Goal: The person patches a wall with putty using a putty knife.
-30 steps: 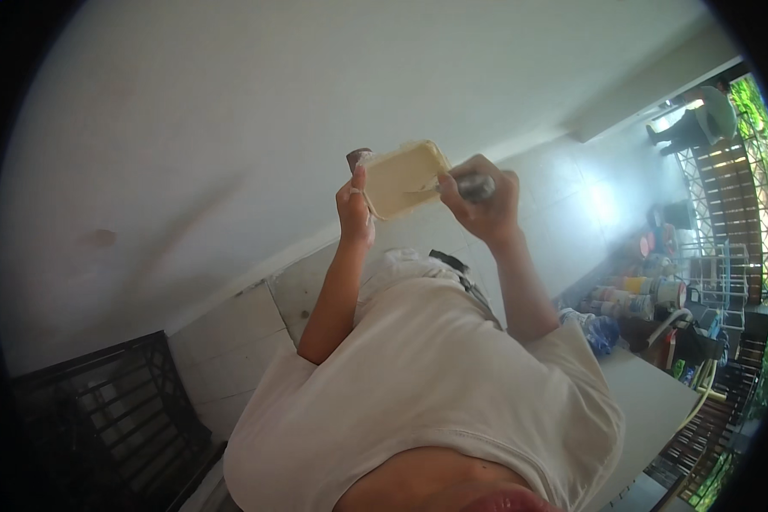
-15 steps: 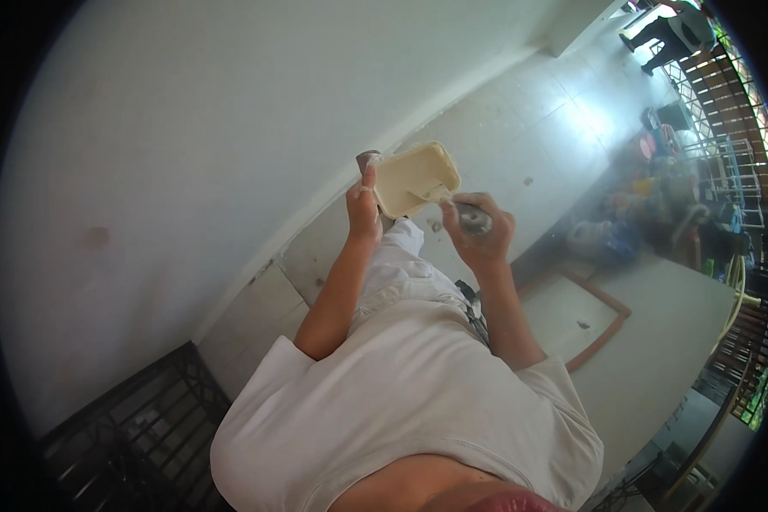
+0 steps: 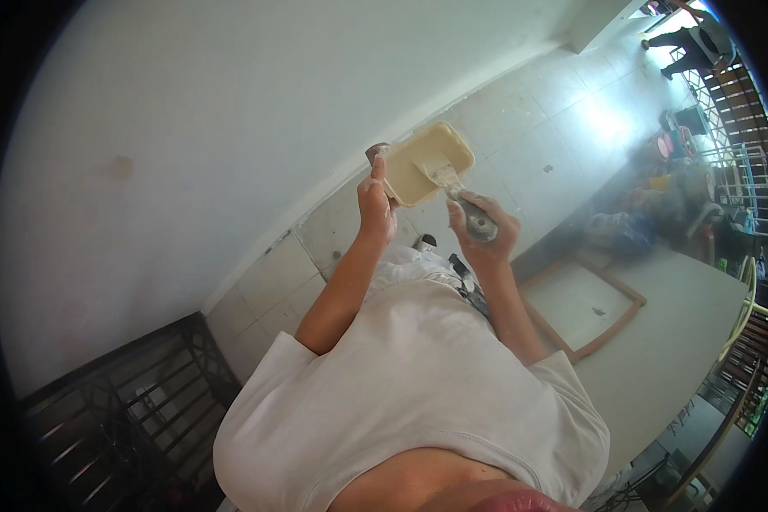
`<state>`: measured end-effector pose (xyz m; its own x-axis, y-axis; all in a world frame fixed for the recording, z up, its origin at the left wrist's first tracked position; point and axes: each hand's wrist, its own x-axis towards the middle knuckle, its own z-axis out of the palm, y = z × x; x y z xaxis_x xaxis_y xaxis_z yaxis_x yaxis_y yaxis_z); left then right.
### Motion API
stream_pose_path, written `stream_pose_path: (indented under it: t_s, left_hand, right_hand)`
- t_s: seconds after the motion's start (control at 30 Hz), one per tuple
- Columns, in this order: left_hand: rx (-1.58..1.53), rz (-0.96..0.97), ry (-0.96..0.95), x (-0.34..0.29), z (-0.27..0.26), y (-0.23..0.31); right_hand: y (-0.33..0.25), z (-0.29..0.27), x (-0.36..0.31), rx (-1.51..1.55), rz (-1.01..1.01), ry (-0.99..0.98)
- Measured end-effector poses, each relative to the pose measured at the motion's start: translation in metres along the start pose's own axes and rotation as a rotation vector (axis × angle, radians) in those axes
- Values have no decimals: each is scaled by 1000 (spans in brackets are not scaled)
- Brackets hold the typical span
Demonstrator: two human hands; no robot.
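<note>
My left hand (image 3: 375, 209) is closed on the left side of a shallow cream plastic tray (image 3: 454, 152), fingers under it and thumb along its edge. A short brown piece (image 3: 376, 152) sticks out by the thumb; what it belongs to is hidden. In my right hand (image 3: 497, 232) is a putty knife (image 3: 478, 224) with a grey handle, gripped with the fingers wrapped round it. Its blade, smeared with pale paste, reaches into the tray. Pale smears mark the fingers of both hands.
A plain pale wall (image 3: 230, 111) rises at my left, meeting the tiled floor (image 3: 520, 111). At right stands a white table (image 3: 691, 290) with a brown frame (image 3: 602, 341) on it, and clutter behind. Dark metal bars (image 3: 171, 410) lie lower left. Another person (image 3: 700, 43) stands far right.
Both hands have shifted slightly right, with the tray and putty knife. The knife's blade now points more upward within the tray. A shoe has come into view below the tray.
</note>
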<state>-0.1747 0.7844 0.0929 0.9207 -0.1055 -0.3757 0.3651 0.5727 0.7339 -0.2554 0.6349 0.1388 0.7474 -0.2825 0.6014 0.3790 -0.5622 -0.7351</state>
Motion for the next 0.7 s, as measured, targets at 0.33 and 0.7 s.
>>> stream_pose_path:
  t_s: [0.33, 0.7]
  left_hand:
    - [41, 202, 73, -62, -142, 80]
    - [47, 278, 172, -83, -211, 120]
  right_hand:
    - [-122, 115, -70, 90, -112, -108]
    - [-144, 156, -96, 168, 2, -159]
